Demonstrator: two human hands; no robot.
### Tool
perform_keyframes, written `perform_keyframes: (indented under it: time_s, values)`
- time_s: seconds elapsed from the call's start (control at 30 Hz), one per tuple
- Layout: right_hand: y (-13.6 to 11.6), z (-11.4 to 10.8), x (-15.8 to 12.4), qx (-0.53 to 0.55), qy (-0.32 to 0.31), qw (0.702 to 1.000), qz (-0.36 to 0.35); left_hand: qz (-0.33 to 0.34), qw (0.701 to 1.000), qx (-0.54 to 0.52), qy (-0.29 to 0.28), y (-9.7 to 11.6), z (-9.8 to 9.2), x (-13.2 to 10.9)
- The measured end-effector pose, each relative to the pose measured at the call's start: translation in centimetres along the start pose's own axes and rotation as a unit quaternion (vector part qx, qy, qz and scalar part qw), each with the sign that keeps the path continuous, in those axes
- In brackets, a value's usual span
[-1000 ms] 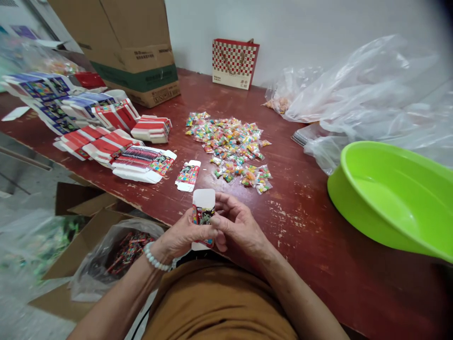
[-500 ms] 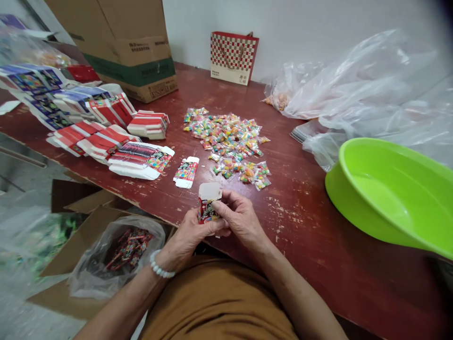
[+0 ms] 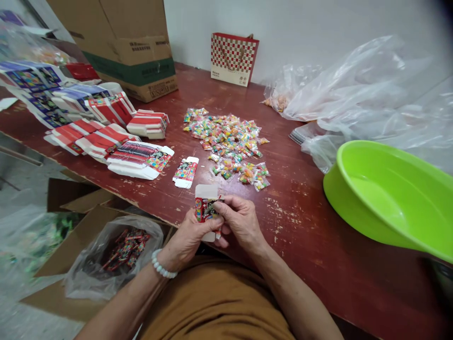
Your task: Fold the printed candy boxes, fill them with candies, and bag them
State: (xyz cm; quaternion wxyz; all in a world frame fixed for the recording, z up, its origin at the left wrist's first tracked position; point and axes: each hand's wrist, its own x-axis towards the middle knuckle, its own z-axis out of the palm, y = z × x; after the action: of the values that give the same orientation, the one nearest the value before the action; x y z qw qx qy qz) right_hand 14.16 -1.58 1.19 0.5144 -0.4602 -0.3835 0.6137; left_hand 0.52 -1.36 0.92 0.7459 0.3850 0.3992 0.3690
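Both hands hold a small printed candy box [image 3: 205, 204], red and black with a white flap standing up at its top. My left hand [image 3: 191, 233], with a beaded bracelet on the wrist, grips its left and lower side, thumb across the front. My right hand [image 3: 244, 219] pinches the right side, thumb on the front panel. Part of the box is hidden behind the fingers. Just beyond lies a flat unfolded box [image 3: 186, 172]. Farther off spreads a pile of clear-wrapped colourful candies [image 3: 230, 137].
Stacks of flat red cartons [image 3: 102, 141] lie at the left, before a large cardboard box [image 3: 123, 52]. A green basin [image 3: 375, 203] and plastic bags [image 3: 354, 104] occupy the right. Below the table edge, an open carton holds a lined bag [image 3: 113, 255] of filled-looking red boxes.
The box in my hands has turned and looks wider, with more of its printed face and a lower white flap showing. Both hands stay on it.
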Motion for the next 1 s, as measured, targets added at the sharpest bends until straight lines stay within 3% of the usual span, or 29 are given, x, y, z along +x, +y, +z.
perform_keyframes:
  time_s: [0.1,0.2,0.27,0.37,0.5,0.6,0.73,0.87,1.0]
  values:
    - [0.4,-0.4,0.4,-0.055,0.038,0.995,-0.071,0.014,0.999,0.040,0.021,0.2,-0.4,0.2]
    - [0.5,-0.6,0.3,-0.120,0.031,0.984,-0.126,0.070,0.992,0.054,0.087,0.3,-1.1,0.1]
    - [0.6,-0.4,0.0,-0.115,0.018,0.986,-0.115,0.112,0.984,0.055,0.129,0.3,-1.4,-0.2]
    - [0.8,0.1,-0.3,-0.053,0.008,0.996,-0.077,0.149,0.975,0.070,0.150,0.2,-1.2,-0.9]
    - [1.1,0.3,-0.4,-0.012,-0.008,0.995,-0.097,0.190,0.967,0.098,0.139,0.0,-1.1,-1.5]
    - [1.2,0.0,-0.1,-0.008,0.005,0.995,-0.095,0.170,0.972,0.114,0.116,0.0,-1.5,-1.5]
    - [1.1,-0.9,0.7,0.032,-0.002,0.999,-0.024,0.117,0.983,0.105,0.090,0.1,-2.0,-1.4]
    - [0.6,-1.7,1.5,0.091,-0.025,0.995,0.035,0.116,0.984,0.117,0.075,0.2,-2.2,-1.3]
    - [0.3,-2.0,1.5,0.004,-0.059,0.998,-0.013,0.122,0.983,0.122,0.058,0.2,-2.4,-1.1]
